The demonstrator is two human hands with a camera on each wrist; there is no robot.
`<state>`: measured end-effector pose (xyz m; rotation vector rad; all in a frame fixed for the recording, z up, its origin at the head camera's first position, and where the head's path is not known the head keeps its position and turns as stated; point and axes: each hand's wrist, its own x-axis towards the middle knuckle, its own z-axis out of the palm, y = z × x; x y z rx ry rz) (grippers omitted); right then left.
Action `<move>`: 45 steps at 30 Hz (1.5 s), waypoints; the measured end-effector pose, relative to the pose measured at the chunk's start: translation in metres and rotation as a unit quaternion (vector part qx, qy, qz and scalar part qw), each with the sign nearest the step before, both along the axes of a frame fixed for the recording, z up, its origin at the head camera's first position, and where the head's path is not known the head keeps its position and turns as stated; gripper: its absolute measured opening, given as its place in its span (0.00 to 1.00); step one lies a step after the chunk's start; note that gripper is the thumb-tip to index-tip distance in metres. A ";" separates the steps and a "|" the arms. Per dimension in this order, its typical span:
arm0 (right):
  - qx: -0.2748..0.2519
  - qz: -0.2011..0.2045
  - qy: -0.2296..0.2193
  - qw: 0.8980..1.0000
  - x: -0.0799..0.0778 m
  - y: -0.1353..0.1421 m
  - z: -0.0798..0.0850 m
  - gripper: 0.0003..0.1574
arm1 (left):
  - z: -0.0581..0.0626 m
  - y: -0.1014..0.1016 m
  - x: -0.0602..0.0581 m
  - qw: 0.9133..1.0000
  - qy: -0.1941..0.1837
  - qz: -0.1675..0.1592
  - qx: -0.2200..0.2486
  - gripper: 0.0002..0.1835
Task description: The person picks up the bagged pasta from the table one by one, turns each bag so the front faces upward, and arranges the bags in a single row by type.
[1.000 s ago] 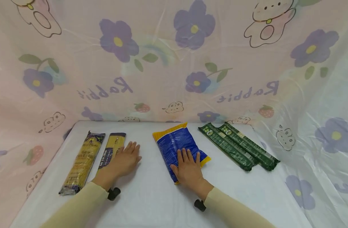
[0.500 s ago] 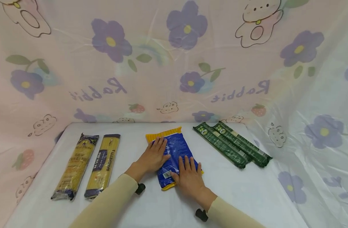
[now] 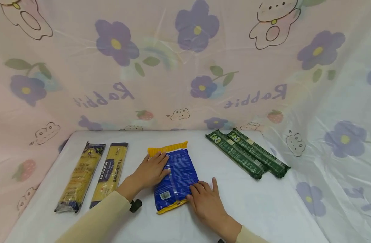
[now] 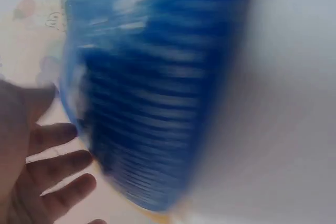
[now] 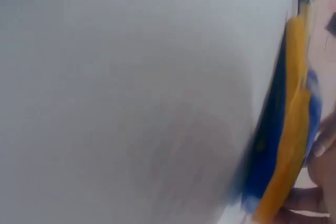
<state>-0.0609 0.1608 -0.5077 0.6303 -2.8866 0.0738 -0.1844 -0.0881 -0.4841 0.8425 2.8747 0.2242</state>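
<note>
A blue plastic packet (image 3: 177, 168) with yellow ends and a barcode lies flat, slightly tilted, in front of me. My left hand (image 3: 151, 172) rests along its left edge, fingers extended over the upper left corner. At the lower right corner, my right hand (image 3: 208, 202) touches the packet with its fingers spread and one raised. In the left wrist view, the packet (image 4: 147, 98) is blurred and the left fingertips (image 4: 79, 161) meet its edge. The right wrist view shows the packet's yellow end (image 5: 286, 150) beside the right fingers (image 5: 304, 200).
Two spaghetti packs lie on the left of the white table (image 3: 137, 222): a clear-wrapped one (image 3: 80, 177) and a labelled one (image 3: 109, 172). To the right, two dark green long packs (image 3: 234, 153) (image 3: 258, 152) overlap. A patterned curtain (image 3: 161, 67) hangs behind.
My left hand has moved from above the labelled spaghetti pack to the blue packet. The packet has shifted left and nearer and turned straighter. My right hand has slid down to its lower right corner.
</note>
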 end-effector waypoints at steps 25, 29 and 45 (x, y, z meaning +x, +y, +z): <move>-0.054 -0.047 0.136 0.988 -0.001 0.003 0.000 0.21 | 0.016 0.101 -0.085 0.989 0.139 0.031 -0.034 0.15; -0.115 -0.002 0.176 0.978 0.005 -0.001 0.017 0.17 | 0.034 0.094 -0.080 0.987 0.157 0.042 -0.001 0.12; -0.171 0.062 0.284 0.941 0.008 -0.021 0.079 0.21 | 0.079 0.042 -0.066 0.970 0.230 0.028 0.070 0.12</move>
